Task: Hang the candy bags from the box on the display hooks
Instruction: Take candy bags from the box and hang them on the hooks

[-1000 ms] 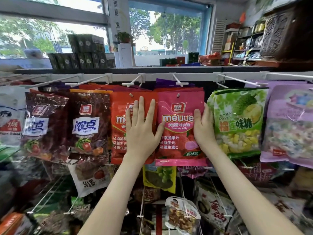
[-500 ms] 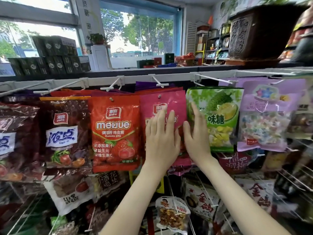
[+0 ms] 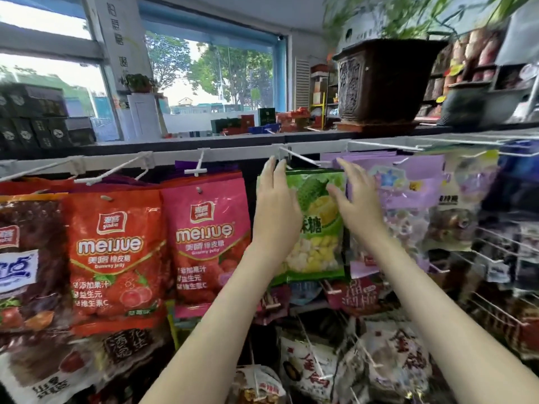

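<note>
A green durian candy bag hangs from a white display hook on the top rail. My left hand lies with straight fingers on the bag's left edge, fingertips near the hook. My right hand is spread open over the bag's right edge, in front of the purple candy bags. To the left hang a pink meijue gummy bag and a red meijue gummy bag. No box is in view.
Brown snack bags hang at the far left. Lower rows of hooks carry more packets. A dark plant pot stands on the shelf top above the rail. Wire hooks stick out at the right.
Both hands have left the pink gummy bag and moved right and up to the green durian bag. The view has swung to the right.
</note>
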Available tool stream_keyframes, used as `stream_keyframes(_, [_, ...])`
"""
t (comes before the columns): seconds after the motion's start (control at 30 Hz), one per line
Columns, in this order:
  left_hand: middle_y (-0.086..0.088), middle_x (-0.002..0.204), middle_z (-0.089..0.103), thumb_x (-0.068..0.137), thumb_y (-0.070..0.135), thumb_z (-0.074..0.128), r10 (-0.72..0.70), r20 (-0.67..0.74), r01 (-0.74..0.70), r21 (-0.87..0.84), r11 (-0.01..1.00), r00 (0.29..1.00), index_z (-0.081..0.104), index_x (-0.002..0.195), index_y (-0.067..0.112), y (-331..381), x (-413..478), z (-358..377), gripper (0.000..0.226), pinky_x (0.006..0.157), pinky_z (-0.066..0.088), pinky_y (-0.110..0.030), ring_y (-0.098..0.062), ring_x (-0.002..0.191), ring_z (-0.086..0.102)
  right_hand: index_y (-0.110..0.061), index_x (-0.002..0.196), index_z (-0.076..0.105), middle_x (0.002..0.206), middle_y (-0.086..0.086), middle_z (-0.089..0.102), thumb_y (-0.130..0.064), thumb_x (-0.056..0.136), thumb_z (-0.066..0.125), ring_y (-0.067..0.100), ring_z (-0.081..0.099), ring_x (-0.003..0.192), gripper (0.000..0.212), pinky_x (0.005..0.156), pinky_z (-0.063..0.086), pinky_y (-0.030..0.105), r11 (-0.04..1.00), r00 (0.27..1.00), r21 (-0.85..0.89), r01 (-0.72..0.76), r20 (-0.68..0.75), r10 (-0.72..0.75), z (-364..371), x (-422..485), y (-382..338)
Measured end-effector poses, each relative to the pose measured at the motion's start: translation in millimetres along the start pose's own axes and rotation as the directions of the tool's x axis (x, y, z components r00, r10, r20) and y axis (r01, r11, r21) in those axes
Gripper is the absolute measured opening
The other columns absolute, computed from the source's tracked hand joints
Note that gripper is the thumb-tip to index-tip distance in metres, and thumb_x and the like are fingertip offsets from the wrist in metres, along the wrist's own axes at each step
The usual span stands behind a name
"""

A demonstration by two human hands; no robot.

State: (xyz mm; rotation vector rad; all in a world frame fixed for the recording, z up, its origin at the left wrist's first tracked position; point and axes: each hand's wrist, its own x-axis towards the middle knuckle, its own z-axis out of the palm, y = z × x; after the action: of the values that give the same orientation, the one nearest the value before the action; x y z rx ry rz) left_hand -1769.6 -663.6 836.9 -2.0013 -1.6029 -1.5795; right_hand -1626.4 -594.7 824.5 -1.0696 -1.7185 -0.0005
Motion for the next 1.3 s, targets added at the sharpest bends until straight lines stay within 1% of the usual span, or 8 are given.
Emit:
stream_keyframes(0.13, [-0.014,0.152,0.029,0.1,0.034,0.043,-0.066,0.256,-0.071,0.489,0.869,0.964,0.031,0.145,0.005,-11,50,6,0.055,0.119,0.009,-0.042,-0.027,0.144,0.019,-0.016,0.138,0.044,0.142,0.003,0.044,-0.028,0.096,0.05,0.021,0.032,0.134,0.044,0.106,0.017,0.029,0.969,0.971,-0.154,0.191,0.176,-0.163,-2,34,4])
stream_keyframes(0.23, [-0.01,0.135,0.052,0.098,0.049,0.037,-0.267,0.384,-0.038,0.628,0.778,0.884,0.045,0.134,0.011,-12,72,2,0.052,0.117,0.01,-0.053,-0.027,0.132,0.041,-0.022,0.141,0.041,0.144,-0.002,0.042,-0.038,0.098,0.042,0.017,0.03,0.134,0.046,0.101,0.014,0.027,0.961,0.913,-0.166,0.222,0.381,-0.145,3,53,7])
stream_keyframes(0.37, [-0.008,0.108,0.065,0.098,0.046,0.043,-0.292,0.41,0.017,0.555,0.831,0.864,0.056,0.118,0.017,-8,75,-1,0.038,0.089,0.044,-0.038,-0.027,0.103,0.059,-0.028,0.135,0.049,0.126,0.002,0.048,-0.044,0.097,0.04,0.02,0.035,0.125,0.042,0.1,0.018,0.033,0.95,0.885,-0.203,0.237,0.448,-0.125,9,69,4])
stream_keyframes(0.77, [0.014,0.07,0.054,0.094,0.039,0.053,-0.197,0.372,0.026,0.417,0.908,0.907,0.068,0.105,0.027,-2,70,-5,0.023,0.065,0.039,-0.027,-0.009,0.069,0.053,-0.024,0.108,0.064,0.108,-0.001,0.066,-0.032,0.095,0.052,0.02,0.05,0.113,0.019,0.082,0.015,0.028,0.996,0.899,0.082,0.043,0.431,-0.075,11,66,-5])
stream_keyframes(0.93, [0.009,0.062,0.056,0.095,0.04,0.052,-0.173,0.419,0.008,0.366,0.93,0.891,0.057,0.071,0.037,1,68,-9,0.024,0.053,0.037,-0.025,-0.007,0.057,0.05,-0.035,0.09,0.056,0.097,-0.006,0.064,-0.03,0.094,0.052,0.019,0.047,0.111,0.008,0.083,0.015,0.028,0.99,0.903,0.134,0.036,0.42,-0.09,6,59,-6])
stream_keyframes(1.1, [0.006,0.077,0.062,0.097,0.04,0.047,-0.17,0.403,-0.025,0.434,0.9,0.899,0.067,0.096,0.027,5,61,-9,0.024,0.072,0.049,-0.033,-0.017,0.077,0.06,-0.034,0.089,0.058,0.096,-0.006,0.064,-0.03,0.094,0.054,0.012,0.045,0.105,0.008,0.082,0.014,0.027,0.989,0.91,0.138,0.045,0.404,-0.097,1,56,-8])
stream_keyframes(1.2, [-0.001,0.104,0.065,0.098,0.037,0.041,-0.089,0.271,-0.103,0.621,0.777,0.958,0.063,0.112,0.02,14,54,-3,0.03,0.094,0.039,-0.039,-0.025,0.102,0.059,-0.034,0.09,0.061,0.097,-0.004,0.064,-0.031,0.092,0.056,0.016,0.045,0.109,0.006,0.081,0.016,0.028,0.99,0.928,0.133,0.058,0.359,-0.102,3,55,-5])
stream_keyframes(1.3, [-0.008,0.106,0.063,0.095,0.029,0.046,0.064,0.111,-0.125,0.747,0.653,0.992,0.061,0.108,0.01,32,39,12,0.028,0.09,0.039,-0.037,-0.028,0.1,0.058,-0.026,0.1,0.066,0.096,-0.012,0.059,-0.025,0.091,0.057,0.013,0.043,0.106,0.012,0.088,0.025,0.033,0.986,0.946,0.118,0.122,0.286,-0.151,-5,52,-2])
